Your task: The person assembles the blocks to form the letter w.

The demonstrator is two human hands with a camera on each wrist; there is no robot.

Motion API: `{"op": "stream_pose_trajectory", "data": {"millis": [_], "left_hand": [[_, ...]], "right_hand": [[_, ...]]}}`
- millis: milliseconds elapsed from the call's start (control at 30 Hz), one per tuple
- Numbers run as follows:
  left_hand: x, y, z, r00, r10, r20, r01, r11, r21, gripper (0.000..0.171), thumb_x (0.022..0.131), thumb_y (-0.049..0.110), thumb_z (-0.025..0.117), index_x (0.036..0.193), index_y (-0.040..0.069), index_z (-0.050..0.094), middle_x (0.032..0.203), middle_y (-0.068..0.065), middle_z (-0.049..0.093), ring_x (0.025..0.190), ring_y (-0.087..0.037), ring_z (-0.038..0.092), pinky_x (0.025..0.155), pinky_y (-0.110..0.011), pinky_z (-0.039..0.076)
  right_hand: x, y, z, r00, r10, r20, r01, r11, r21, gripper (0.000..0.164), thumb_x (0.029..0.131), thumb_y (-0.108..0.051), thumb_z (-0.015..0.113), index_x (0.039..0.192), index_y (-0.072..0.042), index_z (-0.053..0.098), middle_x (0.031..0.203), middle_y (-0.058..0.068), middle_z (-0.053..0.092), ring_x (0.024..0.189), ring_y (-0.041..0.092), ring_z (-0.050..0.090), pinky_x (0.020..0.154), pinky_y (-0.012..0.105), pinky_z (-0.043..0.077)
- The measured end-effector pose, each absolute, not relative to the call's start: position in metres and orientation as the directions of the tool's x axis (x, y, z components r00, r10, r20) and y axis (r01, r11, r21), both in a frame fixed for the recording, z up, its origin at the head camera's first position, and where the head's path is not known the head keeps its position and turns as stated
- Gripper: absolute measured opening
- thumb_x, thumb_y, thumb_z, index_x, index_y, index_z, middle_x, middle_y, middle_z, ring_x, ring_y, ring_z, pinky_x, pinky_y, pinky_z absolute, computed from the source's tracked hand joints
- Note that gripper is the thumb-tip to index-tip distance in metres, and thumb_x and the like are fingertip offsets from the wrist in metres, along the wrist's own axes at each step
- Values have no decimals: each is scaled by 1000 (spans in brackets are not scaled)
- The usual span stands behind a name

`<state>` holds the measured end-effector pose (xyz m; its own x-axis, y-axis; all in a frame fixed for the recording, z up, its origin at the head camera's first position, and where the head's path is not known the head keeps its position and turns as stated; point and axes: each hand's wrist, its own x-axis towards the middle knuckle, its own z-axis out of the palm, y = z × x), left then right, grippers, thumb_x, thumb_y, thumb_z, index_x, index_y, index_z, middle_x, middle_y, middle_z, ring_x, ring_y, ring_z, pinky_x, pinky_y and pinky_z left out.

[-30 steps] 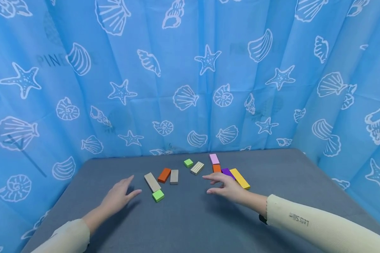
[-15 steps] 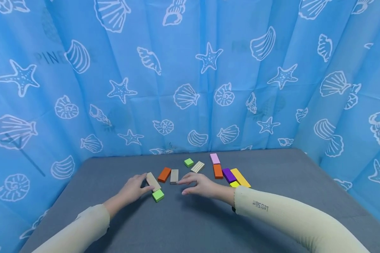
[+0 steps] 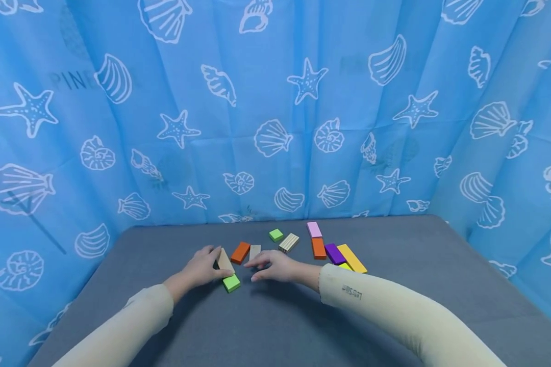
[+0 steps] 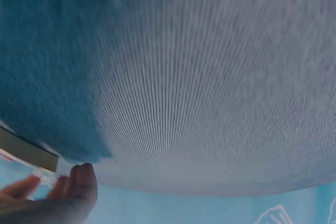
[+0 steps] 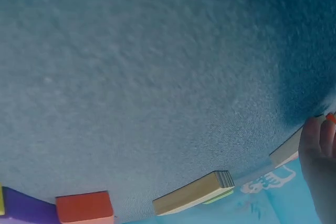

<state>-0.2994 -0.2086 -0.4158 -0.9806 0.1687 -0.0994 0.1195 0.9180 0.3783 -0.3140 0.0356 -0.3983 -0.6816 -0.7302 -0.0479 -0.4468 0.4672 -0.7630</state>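
Observation:
In the head view my left hand [image 3: 200,267] is at a long plain wooden block [image 3: 225,261], forefinger by its far end and thumb by its near end; the block seems gripped lengthwise, though exact contact is partly hidden. A light green block [image 3: 231,283] touches its near end. My right hand [image 3: 275,266] hovers with loosely bent fingers, a gap between thumb and forefinger. It partly covers a small wooden block [image 3: 254,250]; an orange block [image 3: 241,252] lies just left of that. The left wrist view shows fingertips [image 4: 84,174] beside a wooden block's end [image 4: 31,153].
Farther back lie another green block [image 3: 276,235] and a ridged wooden block [image 3: 289,242]. To the right are pink [image 3: 314,229], orange [image 3: 319,248], purple [image 3: 334,253], yellow [image 3: 352,259] and bright yellow [image 3: 345,266] blocks. A blue shell-patterned curtain [image 3: 266,127] surrounds the grey table [image 3: 239,331].
My left hand has moved right and forward onto the long wooden block. My right hand has swept left from the coloured blocks to the small wooden block, uncovering the right-hand orange and purple blocks.

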Motion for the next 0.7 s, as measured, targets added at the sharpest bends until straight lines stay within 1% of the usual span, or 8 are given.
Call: {"op": "stream_pose_trajectory", "data": {"millis": [100, 267, 433, 600, 700], "left_hand": [[-306, -209, -415, -972, 197, -127, 141, 923, 357, 88, 87, 50, 69, 145, -7, 38, 145, -31, 36, 132, -49, 34, 103, -61, 30], [-309, -210, -411, -967, 196, -165, 133, 934, 331, 87, 88, 52, 67, 144, -8, 39, 145, -29, 39, 131, -47, 36, 103, -61, 30], [-308, -209, -407, -960, 201, -193, 140, 946, 292, 85, 88, 51, 66, 144, -8, 40, 144, -29, 39, 131, -47, 37, 103, -61, 31], [-310, -210, -404, -949, 223, -221, 159, 948, 276, 84, 88, 48, 67, 144, -9, 39, 145, -29, 38, 131, -47, 36, 103, -61, 30], [-311, -210, -404, -944, 237, -231, 169, 945, 281, 84, 88, 48, 67, 144, -8, 38, 145, -29, 37, 131, -48, 35, 103, -62, 30]], "right_hand": [[-315, 32, -397, -690, -722, -53, -438, 476, -763, 39, 90, -16, 72, 128, -10, 66, 121, 6, 62, 98, 16, 54, 86, 31, 46], [-318, 27, -397, -693, -716, -87, -420, 499, -758, 41, 90, -18, 72, 130, -13, 64, 122, 6, 62, 98, 15, 53, 87, 33, 46], [-322, 23, -398, -717, -691, -89, -390, 503, -771, 43, 89, -18, 73, 132, -13, 63, 116, 8, 62, 96, 15, 55, 85, 33, 48], [-328, 18, -397, -779, -625, -53, -389, 547, -741, 50, 88, -21, 75, 135, -12, 60, 107, 9, 55, 90, 18, 52, 76, 32, 47], [-332, 14, -396, -827, -562, -23, -388, 599, -701, 55, 86, -24, 76, 137, -13, 58, 110, 12, 52, 91, 21, 48, 77, 35, 45]]}}
